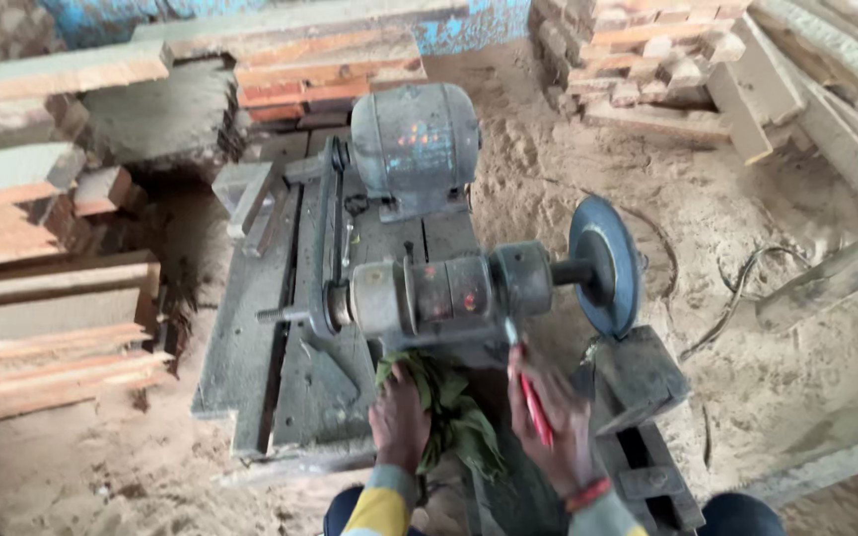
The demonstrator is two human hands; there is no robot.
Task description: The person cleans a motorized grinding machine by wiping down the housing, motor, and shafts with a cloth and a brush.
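A grey belt-driven grinder (pixel 449 293) sits on a wooden base (pixel 250 337), with a dark round grinding wheel (pixel 603 263) at its right end. Behind it stands a grey electric motor (pixel 414 144). My left hand (pixel 399 417) presses on a green cloth (pixel 454 417) just below the grinder's spindle housing. My right hand (pixel 548 417) grips a red-handled tool (pixel 531 402) whose tip points up at the spindle housing.
Stacks of sawn wooden planks (pixel 47 298) lie at the left and back. More timber (pixel 747 69) is piled at the top right. Sawdust (pixel 747 328) covers the ground. A cable (pixel 737 288) trails to the right of the wheel. A grey metal block (pixel 638 382) stands under the wheel.
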